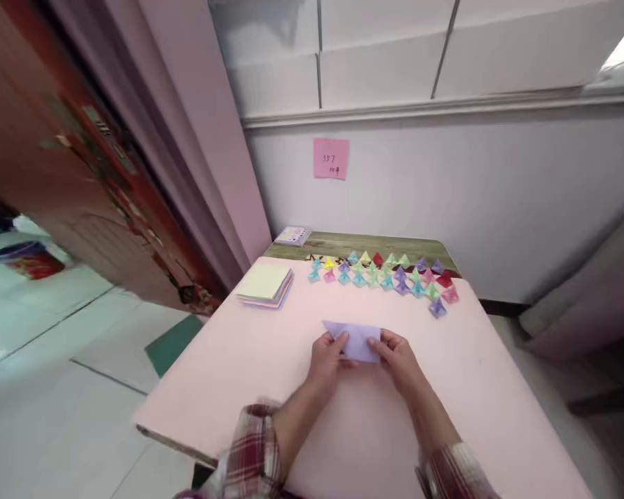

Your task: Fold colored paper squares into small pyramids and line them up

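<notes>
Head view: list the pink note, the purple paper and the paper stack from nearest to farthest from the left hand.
1. Purple paper: nearest, held in the left hand.
2. Paper stack: on the table, ahead of the hand and to its left.
3. Pink note: farthest, up on the wall beyond the table.

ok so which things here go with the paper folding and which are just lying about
Likely in the job:
purple paper, held by left hand and right hand
stack of coloured paper
small folded paper pieces

Apparently just about:
red container on the floor
flat green thing
</notes>
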Tool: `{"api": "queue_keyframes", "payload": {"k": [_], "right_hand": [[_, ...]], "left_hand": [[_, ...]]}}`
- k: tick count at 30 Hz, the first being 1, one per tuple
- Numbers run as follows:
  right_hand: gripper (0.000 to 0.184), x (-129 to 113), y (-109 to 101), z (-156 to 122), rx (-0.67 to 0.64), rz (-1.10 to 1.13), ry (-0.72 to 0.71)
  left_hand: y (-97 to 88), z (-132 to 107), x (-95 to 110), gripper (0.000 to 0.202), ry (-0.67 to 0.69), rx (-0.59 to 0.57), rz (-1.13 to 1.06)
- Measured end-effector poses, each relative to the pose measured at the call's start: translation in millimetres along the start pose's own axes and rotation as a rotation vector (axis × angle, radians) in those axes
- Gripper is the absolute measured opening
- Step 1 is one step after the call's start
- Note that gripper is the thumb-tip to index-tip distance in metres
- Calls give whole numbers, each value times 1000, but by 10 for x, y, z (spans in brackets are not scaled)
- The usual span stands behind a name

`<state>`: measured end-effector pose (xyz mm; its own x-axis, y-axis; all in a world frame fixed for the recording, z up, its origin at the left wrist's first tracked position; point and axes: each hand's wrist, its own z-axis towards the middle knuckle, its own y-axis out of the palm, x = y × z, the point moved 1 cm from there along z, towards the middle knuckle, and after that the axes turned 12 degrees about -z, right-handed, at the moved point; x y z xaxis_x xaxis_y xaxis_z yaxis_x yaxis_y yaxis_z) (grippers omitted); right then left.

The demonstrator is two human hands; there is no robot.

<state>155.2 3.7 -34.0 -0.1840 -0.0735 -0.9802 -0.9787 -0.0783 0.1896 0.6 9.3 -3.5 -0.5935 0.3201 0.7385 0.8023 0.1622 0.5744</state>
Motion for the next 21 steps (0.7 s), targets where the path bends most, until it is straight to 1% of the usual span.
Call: {"api": "queue_keyframes", "payload": {"k": [3,6,9,11,13,15,19,21], "right_hand": [[31,-41,-11,-24,-63,9,10],[36,-88,-7,-50,-157,-14,26],[47,-138,11,-85,-255,-56,47],[51,-165,23,-111,-294,-81,55],[49,-178,30,-130,-305,-107,53],[42,-176,31,-137,-306,-133,42],[31,-142,23,-111,-298,-162,-13],[27,-123,8,-85,-257,-196,-44]], "left_hand": [[15,-10,40,26,-100,-2,-68],[25,-22,79,21,-157,22,-98],[36,-47,99,18,-142,36,-83],[47,-72,96,19,-120,32,-59],[59,-96,87,22,-111,19,-39],[66,-110,82,23,-125,20,-33],[51,-108,106,19,-241,62,-59],[35,-106,129,17,-290,59,-58]]}}
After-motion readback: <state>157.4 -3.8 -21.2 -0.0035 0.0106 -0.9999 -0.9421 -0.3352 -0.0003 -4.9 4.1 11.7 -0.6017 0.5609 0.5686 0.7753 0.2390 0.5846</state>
